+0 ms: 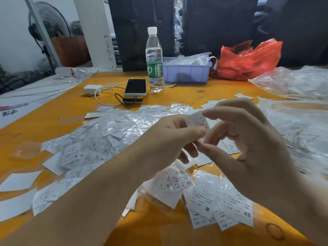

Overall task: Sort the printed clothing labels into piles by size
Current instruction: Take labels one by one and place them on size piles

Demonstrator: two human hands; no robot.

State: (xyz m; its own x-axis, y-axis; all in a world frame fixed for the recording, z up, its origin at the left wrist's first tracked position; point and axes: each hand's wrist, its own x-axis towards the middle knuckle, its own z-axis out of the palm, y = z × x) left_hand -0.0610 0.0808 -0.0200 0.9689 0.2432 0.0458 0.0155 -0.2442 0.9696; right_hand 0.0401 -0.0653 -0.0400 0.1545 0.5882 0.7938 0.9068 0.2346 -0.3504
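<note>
Above the middle of the orange table (pixel 53 112) both my hands hold one white printed label (pixel 196 120). My left hand (pixel 168 139) pinches its lower edge between thumb and fingers. My right hand (pixel 248 139) pinches the same label from the right, with the other fingers spread. A large loose heap of labels in clear sleeves (pixel 106 135) covers the table to the left. Close to me lie labels marked XS (pixel 246 213), M (pixel 206 208) and S (pixel 167 185).
A water bottle (pixel 154 59), a phone (pixel 135 87) on a power bank, and a white charger (pixel 92 89) stand at the back. A lilac bin (pixel 186 71) and a red bag (pixel 248 59) sit behind. Clear plastic bags (pixel 292 82) lie at the right.
</note>
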